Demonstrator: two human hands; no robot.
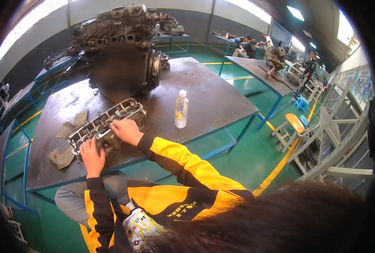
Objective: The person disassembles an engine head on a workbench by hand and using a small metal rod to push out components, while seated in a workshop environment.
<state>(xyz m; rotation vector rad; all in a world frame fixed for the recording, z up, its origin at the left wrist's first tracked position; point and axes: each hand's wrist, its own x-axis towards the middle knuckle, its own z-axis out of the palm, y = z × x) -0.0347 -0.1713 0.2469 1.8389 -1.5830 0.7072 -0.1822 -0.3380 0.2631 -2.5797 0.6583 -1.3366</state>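
On the near part of a dark metal table (212, 110) lies a cylinder head (104, 121), its long bright upper frame facing up and its openings showing. My left hand (93, 157) rests against its near left edge, fingers stretched out and slightly apart. Over the middle of the cylinder head, my right hand (127, 131) is closed, with thumb and fingers drawn together. What sits between those fingertips is too small to make out. Crumpled brown cloths (62, 157) lie left of the cylinder head, one of them close to its end.
A large engine block (120, 55) stands at the back of the table. Right of the cylinder head, a clear plastic bottle (181, 110) with a white cap stands upright. Further off are another engine part (275, 57) on a table, an orange-topped stool (295, 123) and several people.
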